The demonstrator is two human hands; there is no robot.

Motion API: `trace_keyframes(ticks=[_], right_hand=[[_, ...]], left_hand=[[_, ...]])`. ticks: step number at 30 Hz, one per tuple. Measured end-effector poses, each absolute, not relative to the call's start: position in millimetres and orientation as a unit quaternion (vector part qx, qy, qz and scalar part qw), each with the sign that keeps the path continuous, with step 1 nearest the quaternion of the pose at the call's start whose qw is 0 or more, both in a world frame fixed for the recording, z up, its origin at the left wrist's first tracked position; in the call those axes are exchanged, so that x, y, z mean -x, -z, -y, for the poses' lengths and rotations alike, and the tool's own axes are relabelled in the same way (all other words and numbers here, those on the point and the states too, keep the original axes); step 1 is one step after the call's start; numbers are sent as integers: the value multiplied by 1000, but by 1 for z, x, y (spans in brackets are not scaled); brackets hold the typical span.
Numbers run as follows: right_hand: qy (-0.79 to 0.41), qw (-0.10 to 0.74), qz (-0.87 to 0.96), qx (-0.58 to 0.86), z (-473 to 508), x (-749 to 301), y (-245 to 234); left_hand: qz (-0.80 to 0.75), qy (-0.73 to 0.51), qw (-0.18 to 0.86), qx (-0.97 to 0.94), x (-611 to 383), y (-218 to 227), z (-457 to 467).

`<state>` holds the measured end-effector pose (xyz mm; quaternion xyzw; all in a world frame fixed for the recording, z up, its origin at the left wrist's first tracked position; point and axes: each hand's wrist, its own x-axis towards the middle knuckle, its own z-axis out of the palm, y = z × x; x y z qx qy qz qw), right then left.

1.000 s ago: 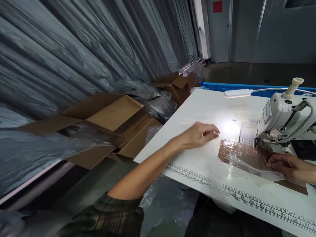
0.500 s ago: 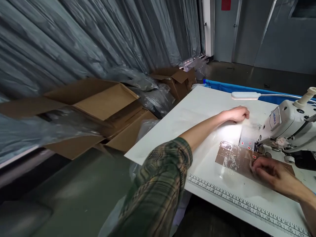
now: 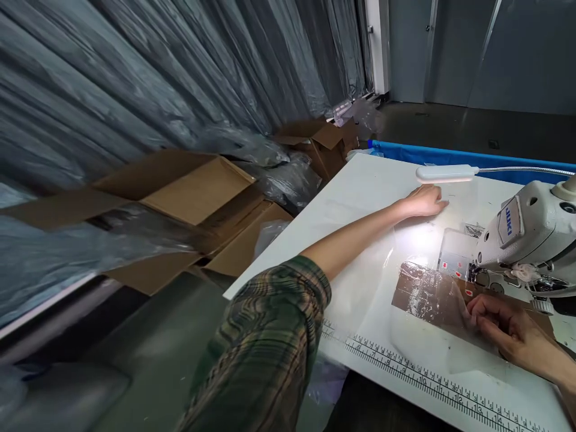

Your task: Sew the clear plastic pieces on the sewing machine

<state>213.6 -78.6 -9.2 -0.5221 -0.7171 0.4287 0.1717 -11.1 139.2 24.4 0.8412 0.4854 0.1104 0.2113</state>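
Observation:
A clear plastic sheet (image 3: 373,294) is spread over the white table, its outline faint. At its far side my left hand (image 3: 425,201) is closed with the arm stretched out, apparently gripping the sheet's edge. My right hand (image 3: 508,324) pinches the film in front of the sewing machine (image 3: 531,234), beside a brown strip (image 3: 418,294) with a glossy, wrinkled surface. Small red marks (image 3: 458,273) show near the machine's presser foot, which the machine head partly hides.
A white lamp (image 3: 447,174) on a flexible neck hangs over the table's far side. A printed ruler (image 3: 405,366) runs along the near edge. Open cardboard boxes (image 3: 202,189) and plastic bags (image 3: 288,180) stand on the left, below a grey curtain (image 3: 180,72). Blue cloth (image 3: 450,155) lies behind the table.
My left hand has shifted slightly away and to the left. My right hand stays by the machine, still pinching. The view has turned a little.

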Motion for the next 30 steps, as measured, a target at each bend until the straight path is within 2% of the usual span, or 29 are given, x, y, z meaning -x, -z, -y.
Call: trace_keyframes(ticks=[5,11,13,16,18,20,22,24,27,30], right_hand=[[-439,169,722,507,79,-215,10],[-468,203,684,521,78,-220,14],[-480,213,665,530,77,-219,12],[-507,225,634,539,77,-216,10],[-525,231,619,537,77,-214,10],[-525,242,622,528,79,-213,10],[-511,244,648,509,81,-212,9],[-510,225,673,486,85,-211,6],[-565,192,652,468,88,-214,-6],[-627,198,569,494,86,-220,-18]], left_hand=[[-471,-105,268,-834,28,-21,-126],[-447,-222,555,-666,22,-19,-129],[-463,-253,538,-657,24,-23,-130],[-478,-254,384,-748,34,-36,-113],[-445,-234,294,-813,41,-44,-86],[-363,-189,285,-867,41,-45,-50],[-259,-146,305,-905,33,-38,-14],[-190,-161,309,-918,23,-26,13],[-170,-201,349,-899,16,-10,27],[-201,-182,467,-841,25,-7,23]])
